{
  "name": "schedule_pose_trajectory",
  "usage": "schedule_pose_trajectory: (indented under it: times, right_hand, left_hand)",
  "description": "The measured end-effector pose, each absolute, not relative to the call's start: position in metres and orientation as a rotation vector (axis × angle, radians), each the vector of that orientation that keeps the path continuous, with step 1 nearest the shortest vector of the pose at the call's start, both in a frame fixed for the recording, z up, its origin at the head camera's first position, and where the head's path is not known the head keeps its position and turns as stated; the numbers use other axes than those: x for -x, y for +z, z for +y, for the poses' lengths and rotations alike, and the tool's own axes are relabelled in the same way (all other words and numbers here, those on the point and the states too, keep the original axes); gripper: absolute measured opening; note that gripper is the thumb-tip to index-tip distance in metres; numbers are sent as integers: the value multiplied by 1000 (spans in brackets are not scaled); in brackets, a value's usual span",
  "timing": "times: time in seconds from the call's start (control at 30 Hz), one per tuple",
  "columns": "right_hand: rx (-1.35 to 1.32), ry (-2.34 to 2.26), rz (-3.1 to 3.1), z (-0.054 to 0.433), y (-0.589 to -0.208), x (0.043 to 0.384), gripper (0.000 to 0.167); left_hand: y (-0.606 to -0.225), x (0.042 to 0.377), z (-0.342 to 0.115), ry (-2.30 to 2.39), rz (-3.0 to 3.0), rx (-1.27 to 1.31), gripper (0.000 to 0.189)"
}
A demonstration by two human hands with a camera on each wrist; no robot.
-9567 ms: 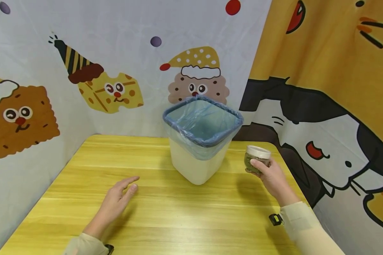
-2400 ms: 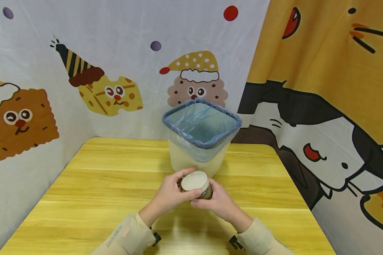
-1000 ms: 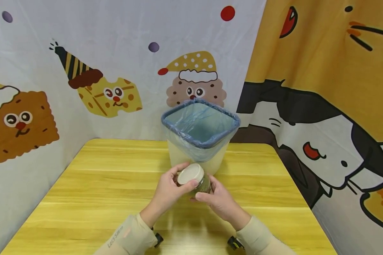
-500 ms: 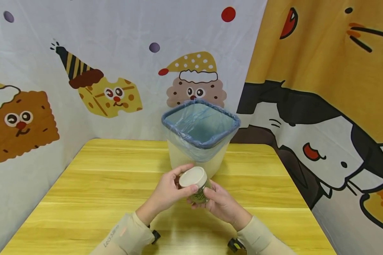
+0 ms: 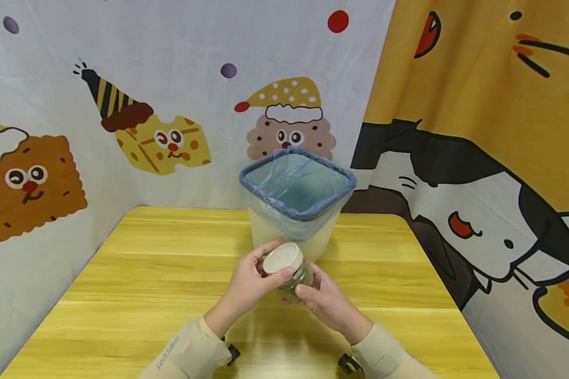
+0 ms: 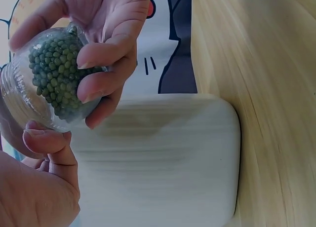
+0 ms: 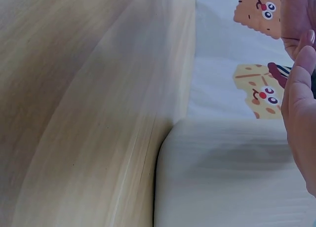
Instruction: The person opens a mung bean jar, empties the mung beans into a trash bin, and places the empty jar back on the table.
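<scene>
A small clear jar (image 5: 291, 287) of green beans with a whitish lid (image 5: 283, 258) is held above the table, its lid tilted to the left. My left hand (image 5: 246, 279) grips the lid's edge, thumb in front and fingers around the far side. Around the jar's body curls my right hand (image 5: 334, 302), its thumb on the near side. In the left wrist view, the green beans (image 6: 57, 69) show through the clear wall, with the right fingers (image 6: 94, 84) wrapped over it. The right wrist view catches only part of my right hand (image 7: 301, 113); the jar there is mostly hidden.
Just behind the hands stands a pale bin (image 5: 267, 231), lined with a blue plastic bag (image 5: 296, 216) folded over its rim. The wood-grain table (image 5: 170, 252) meets a cartoon-print cloth (image 5: 180, 52) at the back and a yellow one on the right.
Earlier the right hand alone held the jar right of the bin. Both hands then brought it to the middle. Since then it has tilted left, and the right hand has shifted on its body.
</scene>
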State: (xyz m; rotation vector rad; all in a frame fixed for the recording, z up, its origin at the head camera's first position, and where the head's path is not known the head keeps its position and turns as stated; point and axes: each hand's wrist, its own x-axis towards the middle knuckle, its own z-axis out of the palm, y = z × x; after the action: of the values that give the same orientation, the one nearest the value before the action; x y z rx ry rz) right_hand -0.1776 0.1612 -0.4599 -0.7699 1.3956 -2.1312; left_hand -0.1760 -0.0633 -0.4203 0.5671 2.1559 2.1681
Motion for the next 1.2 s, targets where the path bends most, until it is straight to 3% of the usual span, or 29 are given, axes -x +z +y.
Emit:
schedule_pose_trajectory:
  times: [0.87,1.2]
  right_hand:
    - [846,-2252,1322,176,-446,177,62]
    - [741,-2317,1508,200,-440,176,63]
  left_hand:
    - [-437,177,-96,2231,2202,-269,67]
    - [-452,177,-123,1792,2690,-76,80]
